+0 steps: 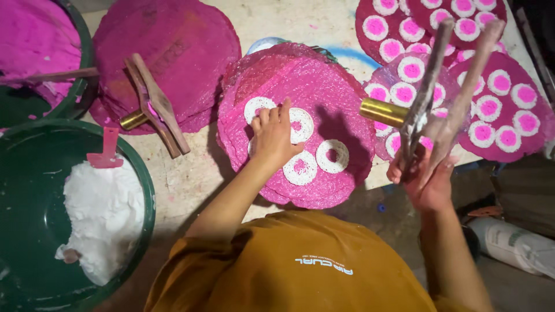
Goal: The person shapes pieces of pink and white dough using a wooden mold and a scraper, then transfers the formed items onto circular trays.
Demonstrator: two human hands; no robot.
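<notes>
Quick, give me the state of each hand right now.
Left hand: open, fingers pressing on white rings on the pink disc.
Right hand: closed around a wooden-handled press tool.

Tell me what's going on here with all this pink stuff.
A person in a mustard shirt presses their left hand on white dough rings laid on a round pink textured mat. Their right hand holds up a wooden-handled press tool with a brass cylinder. To the right lie pink mats covered with white rings filled pink. A green basin of white paste sits at left, beside a second wooden press tool.
</notes>
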